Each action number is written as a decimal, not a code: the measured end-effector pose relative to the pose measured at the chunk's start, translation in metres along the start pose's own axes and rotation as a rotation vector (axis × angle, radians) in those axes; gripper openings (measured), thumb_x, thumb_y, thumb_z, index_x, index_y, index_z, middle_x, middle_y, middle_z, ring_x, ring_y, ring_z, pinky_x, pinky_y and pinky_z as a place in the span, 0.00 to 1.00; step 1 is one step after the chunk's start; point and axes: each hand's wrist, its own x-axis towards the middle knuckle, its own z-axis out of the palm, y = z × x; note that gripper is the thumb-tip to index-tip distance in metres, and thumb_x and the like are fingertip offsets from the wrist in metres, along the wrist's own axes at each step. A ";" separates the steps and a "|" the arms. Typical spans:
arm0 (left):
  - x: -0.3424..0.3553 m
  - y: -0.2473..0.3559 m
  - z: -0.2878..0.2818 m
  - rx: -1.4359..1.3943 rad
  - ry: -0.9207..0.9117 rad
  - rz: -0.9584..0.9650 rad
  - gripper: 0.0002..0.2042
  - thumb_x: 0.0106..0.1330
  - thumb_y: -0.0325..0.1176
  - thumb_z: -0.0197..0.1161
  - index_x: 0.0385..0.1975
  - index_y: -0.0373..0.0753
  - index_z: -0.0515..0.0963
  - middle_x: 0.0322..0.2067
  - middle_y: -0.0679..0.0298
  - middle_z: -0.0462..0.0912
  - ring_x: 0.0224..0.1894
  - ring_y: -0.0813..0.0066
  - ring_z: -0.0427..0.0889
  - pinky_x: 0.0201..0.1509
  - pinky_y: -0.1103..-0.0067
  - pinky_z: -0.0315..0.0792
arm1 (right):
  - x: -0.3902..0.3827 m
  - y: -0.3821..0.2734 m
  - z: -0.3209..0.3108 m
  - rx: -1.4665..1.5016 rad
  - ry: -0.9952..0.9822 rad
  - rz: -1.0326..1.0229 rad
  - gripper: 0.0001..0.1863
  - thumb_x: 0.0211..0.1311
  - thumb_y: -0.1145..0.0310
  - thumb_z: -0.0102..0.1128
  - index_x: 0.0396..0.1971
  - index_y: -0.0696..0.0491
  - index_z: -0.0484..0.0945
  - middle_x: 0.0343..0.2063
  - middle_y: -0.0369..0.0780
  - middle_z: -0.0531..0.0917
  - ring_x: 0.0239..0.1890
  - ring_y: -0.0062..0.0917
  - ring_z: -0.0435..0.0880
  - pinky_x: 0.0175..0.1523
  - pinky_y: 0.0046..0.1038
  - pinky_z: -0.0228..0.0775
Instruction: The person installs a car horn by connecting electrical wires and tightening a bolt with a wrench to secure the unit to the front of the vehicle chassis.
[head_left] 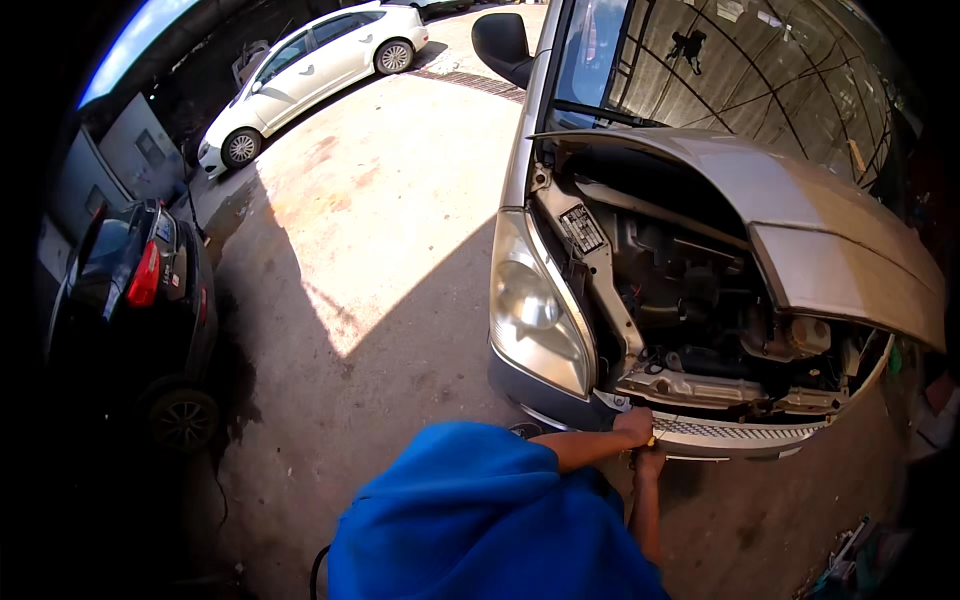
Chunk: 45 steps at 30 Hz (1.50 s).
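Note:
My left hand (633,426) is closed at the front edge of a silver van (850,220), just below its headlight (530,315). Close under it, my right hand (650,462) is closed too, with the forearm rising from below. A small yellow thing (651,441) shows between the two hands; its kind is too small to tell, and so is which hand grips it. Both hands are beside the left end of the perforated grille strip (740,431) on the bumper. Above them the bonnet (830,270) stands raised over the engine bay (690,290).
A dark car (130,290) stands at the left, a white car (310,65) at the far left. Several tools or parts (850,560) lie on the floor at the lower right. Concrete ground (350,400) stretches left of the van, partly sunlit.

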 end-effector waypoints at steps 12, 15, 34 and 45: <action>-0.005 -0.015 0.004 -0.267 0.200 -0.181 0.11 0.56 0.32 0.62 0.38 0.38 0.82 0.42 0.51 0.84 0.47 0.51 0.83 0.49 0.61 0.77 | -0.001 -0.024 -0.011 0.139 -0.215 0.066 0.06 0.55 0.73 0.64 0.31 0.55 0.76 0.16 0.35 0.77 0.10 0.15 0.66 0.14 0.21 0.54; -0.010 -0.019 0.000 -0.360 0.138 -0.266 0.14 0.56 0.32 0.61 0.41 0.35 0.80 0.44 0.49 0.83 0.50 0.50 0.81 0.53 0.61 0.75 | 0.003 -0.018 -0.011 0.117 -0.240 0.066 0.06 0.57 0.72 0.64 0.34 0.55 0.77 0.18 0.35 0.78 0.11 0.16 0.68 0.15 0.21 0.55; 0.006 -0.064 0.000 -0.358 0.016 -0.201 0.17 0.56 0.40 0.64 0.40 0.34 0.82 0.44 0.44 0.82 0.50 0.48 0.80 0.53 0.63 0.75 | 0.013 -0.018 0.025 0.008 -0.217 0.160 0.10 0.69 0.61 0.56 0.32 0.49 0.68 0.13 0.31 0.66 0.09 0.16 0.59 0.12 0.22 0.46; 0.013 -0.073 -0.007 -0.301 -0.056 0.013 0.12 0.53 0.39 0.64 0.35 0.44 0.87 0.37 0.51 0.85 0.44 0.54 0.84 0.52 0.67 0.76 | 0.021 0.005 0.024 0.109 -0.128 -0.019 0.07 0.64 0.70 0.60 0.35 0.52 0.70 0.19 0.30 0.70 0.14 0.13 0.64 0.16 0.19 0.53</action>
